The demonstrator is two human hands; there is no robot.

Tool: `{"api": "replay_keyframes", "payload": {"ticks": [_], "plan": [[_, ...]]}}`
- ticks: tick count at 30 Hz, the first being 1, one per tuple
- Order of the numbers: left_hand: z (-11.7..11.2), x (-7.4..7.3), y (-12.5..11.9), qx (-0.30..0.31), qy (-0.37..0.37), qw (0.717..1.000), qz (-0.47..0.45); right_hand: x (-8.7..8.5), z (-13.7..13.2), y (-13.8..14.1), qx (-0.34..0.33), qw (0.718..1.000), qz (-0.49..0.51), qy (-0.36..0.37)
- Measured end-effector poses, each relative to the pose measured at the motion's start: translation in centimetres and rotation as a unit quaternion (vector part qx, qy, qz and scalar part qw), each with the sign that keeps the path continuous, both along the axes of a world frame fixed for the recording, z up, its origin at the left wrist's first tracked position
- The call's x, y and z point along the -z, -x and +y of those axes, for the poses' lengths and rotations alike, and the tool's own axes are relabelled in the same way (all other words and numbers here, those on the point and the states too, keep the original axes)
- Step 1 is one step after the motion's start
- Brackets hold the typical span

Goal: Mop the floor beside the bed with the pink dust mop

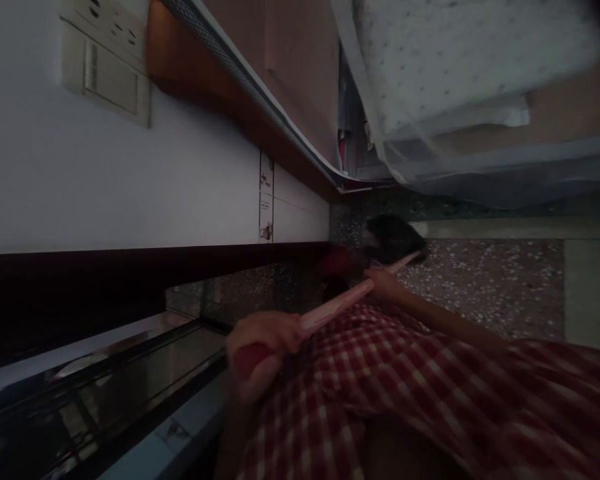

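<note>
Picture: dark, blurred and turned on its side, so the floor stands upright at the right part.
Broom stick (337,303): a pale pink stick with a red end, running slanted from the lower hand up to the dark head.
Broom head (393,239): a dark bushy mass at the far tip of the stick, resting on or very near the floor; I cannot tell if it touches.
Near hand (260,350): its fingers (275,333) are wrapped tight around the red end of the stick. I cannot tell if this is the left or the right hand, because the picture is rotated.
Far hand (383,280): it is closed on the stick further along, close to the broom head; the bare forearm goes from it toward the checked cloth.
Checked cloth (430,393): red and white squares, worn by the person, just beside both hands and behind the stick.
Floor (485,287): speckled terrazzo, beyond the far hand.
Bed (300,87): a wooden frame with a mattress edge, well apart from the fingers, on the far side of the broom head.
Net (480,133): thin white cloth hanging near the bed, past the broom head.
Wall (130,187): white, with a switch plate (107,63), well apart from the near hand.
Containers: none can be made out; the dark space under the bed hides what is in it.
</note>
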State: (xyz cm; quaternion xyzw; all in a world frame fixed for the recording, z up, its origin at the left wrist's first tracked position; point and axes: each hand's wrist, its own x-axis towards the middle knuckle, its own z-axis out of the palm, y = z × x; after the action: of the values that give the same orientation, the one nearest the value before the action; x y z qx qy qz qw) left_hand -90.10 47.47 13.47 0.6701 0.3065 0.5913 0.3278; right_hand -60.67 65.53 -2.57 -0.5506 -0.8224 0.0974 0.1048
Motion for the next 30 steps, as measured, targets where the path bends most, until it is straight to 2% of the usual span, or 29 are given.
{"api": "replay_keyframes", "payload": {"ticks": [3, 5, 7, 10, 18, 25, 30], "plan": [[3.8, 1.0, -3.0, 0.093, -0.016, 0.995, 0.03, 4.0, 0.1, -5.9, 0.084, 0.996, 0.031, -0.011], [6.0, 1.3, -4.7, 0.155, -0.016, 0.987, 0.048, 5.8, -0.1, -8.5, 0.135, 0.99, 0.035, -0.014], [7.4, 1.2, -5.8, 0.226, -0.031, 0.972, 0.06, 6.8, -0.5, -10.0, 0.173, 0.984, 0.028, -0.022], [8.1, 0.7, -6.5, 0.309, -0.068, 0.946, 0.072, 6.9, -1.3, -10.6, 0.196, 0.98, 0.026, -0.028], [8.4, 0.4, -5.4, 0.288, -0.043, 0.955, 0.056, 5.7, -1.1, -9.4, 0.193, 0.981, 0.038, -0.007], [9.2, 0.6, -5.6, 0.313, -0.096, 0.944, 0.043, 5.8, -0.9, -9.9, 0.177, 0.983, 0.045, -0.013], [10.1, 0.9, -5.9, 0.315, -0.112, 0.942, 0.03, 5.8, -0.3, -9.9, 0.194, 0.979, 0.056, -0.026]]}}
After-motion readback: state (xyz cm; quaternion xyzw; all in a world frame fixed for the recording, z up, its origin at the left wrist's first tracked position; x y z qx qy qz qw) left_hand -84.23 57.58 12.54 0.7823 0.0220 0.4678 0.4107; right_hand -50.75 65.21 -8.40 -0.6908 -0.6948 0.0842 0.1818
